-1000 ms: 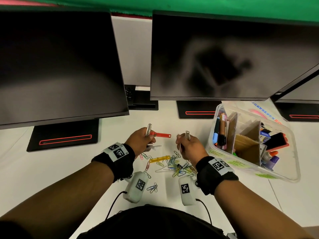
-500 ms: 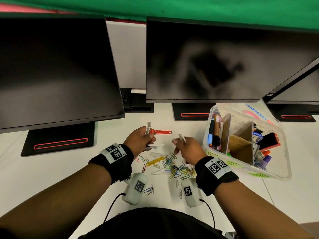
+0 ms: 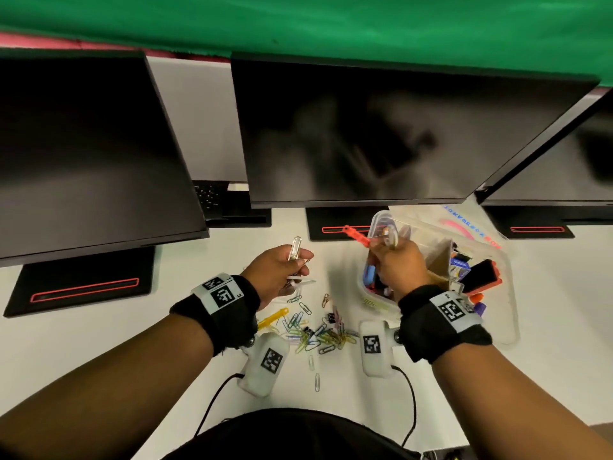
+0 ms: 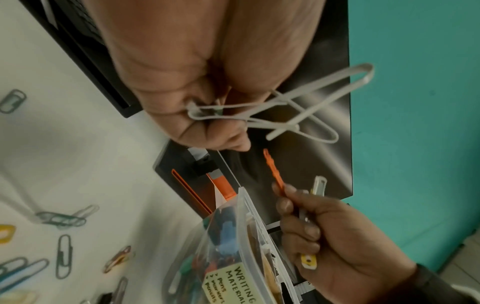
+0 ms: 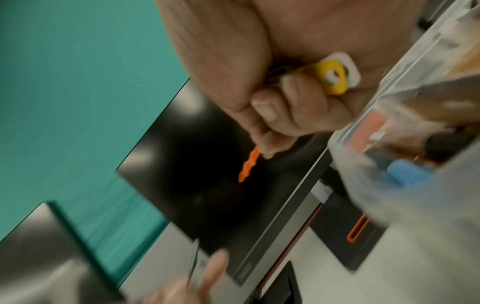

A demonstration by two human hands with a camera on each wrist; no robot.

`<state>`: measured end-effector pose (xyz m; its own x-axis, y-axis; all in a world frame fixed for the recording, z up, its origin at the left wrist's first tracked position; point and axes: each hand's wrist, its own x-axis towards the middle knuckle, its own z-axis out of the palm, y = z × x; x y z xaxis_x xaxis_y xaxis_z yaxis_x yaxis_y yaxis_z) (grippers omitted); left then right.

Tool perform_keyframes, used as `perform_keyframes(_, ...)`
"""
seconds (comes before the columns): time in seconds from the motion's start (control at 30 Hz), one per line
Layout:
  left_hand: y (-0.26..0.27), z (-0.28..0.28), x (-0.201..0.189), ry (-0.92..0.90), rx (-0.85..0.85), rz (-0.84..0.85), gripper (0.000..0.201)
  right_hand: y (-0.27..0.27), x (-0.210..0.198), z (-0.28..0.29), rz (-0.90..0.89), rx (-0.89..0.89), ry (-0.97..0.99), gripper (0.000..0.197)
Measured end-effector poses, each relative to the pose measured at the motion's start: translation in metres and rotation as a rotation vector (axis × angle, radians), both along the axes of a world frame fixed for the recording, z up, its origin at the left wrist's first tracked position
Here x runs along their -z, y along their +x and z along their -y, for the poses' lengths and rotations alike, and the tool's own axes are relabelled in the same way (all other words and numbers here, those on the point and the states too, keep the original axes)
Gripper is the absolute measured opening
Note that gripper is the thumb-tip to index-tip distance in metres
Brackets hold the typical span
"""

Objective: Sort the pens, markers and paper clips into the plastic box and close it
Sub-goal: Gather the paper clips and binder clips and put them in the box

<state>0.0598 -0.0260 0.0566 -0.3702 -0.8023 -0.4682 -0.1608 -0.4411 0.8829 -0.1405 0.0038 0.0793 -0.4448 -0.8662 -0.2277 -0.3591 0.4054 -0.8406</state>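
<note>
**Clips in both hands at the plastic box**

A white surface (image 3: 99, 343) runs under a row of dark monitors (image 3: 348, 134), with a green backdrop (image 3: 331, 24) behind them. The plastic box (image 3: 497, 313) stands open on this surface, in front of the middle monitor's base, split by cardboard dividers (image 3: 438, 263); pens and markers (image 3: 477, 277) already stand in its compartments. A yellow-green label (image 4: 231, 286) on its near wall reads "WRITING MATERIAL".

Directly over the box's left end, the right hand (image 3: 398, 267) is closed around several clips: an orange clip (image 3: 356, 235) juts out toward the monitors, a clear one (image 3: 393, 235) pokes up beside it, and the right wrist view shows a yellow clip (image 5: 330, 78) tucked under the curled fingers (image 5: 291, 107).

To the left of the box, apart from it, the left hand (image 3: 278, 273) is raised off the surface and pinches large white wire clips (image 4: 298, 109); one silvery clip (image 3: 294, 249) stands up from its grip.

Between that hand and the box, nearer the person, a loose heap of coloured paper clips (image 3: 315, 333) lies on the surface, with a yellow plastic clip (image 3: 273, 318) at its left edge and single clips (image 3: 316, 381) strayed nearer the body.
</note>
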Motion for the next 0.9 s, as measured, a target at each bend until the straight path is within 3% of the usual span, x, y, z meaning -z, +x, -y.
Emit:
perform_keyframes(0.17, -0.03, -0.005, -0.005, 0.074, -0.046, 0.044, 0.02, -0.081, -0.007, 0.01, -0.326, 0.124, 0.113, 0.025)
perform_keyframes(0.27, -0.053, -0.007, -0.014, 0.081, -0.025, 0.088, 0.019, -0.109, -0.012, 0.017, -0.517, 0.015, 0.332, 0.028)
perform_keyframes(0.37, -0.083, -0.006, -0.024, 0.029, 0.029, 0.162, 0.02, -0.119, -0.015, 0.02, -0.585, -0.179, 0.487, 0.033)
perform_keyframes(0.5, -0.123, 0.0, -0.037, -0.046, 0.076, 0.22, 0.017, -0.133, 0.001, 0.03, -0.459, -0.325, 0.495, 0.019)
perform_keyframes(0.6, -0.152, 0.009, -0.04, -0.123, 0.05, 0.276, 0.015, -0.142, 0.004, 0.028, -0.197, -0.257, 0.409, 0.04)
perform_keyframes(0.67, -0.174, 0.018, -0.037, -0.217, 0.002, 0.353, 0.018, -0.152, 0.001, 0.019, -0.118, -0.262, 0.343, 0.034)
perform_keyframes(0.77, -0.204, 0.033, -0.03, -0.304, -0.091, 0.484, 0.023, -0.166, -0.006, 0.001, -0.052, -0.349, 0.313, 0.017)
perform_keyframes(0.9, -0.241, 0.039, -0.027, -0.49, -0.115, 0.656, 0.023, -0.18, -0.009, -0.027, -0.12, -0.527, 0.299, 0.015)
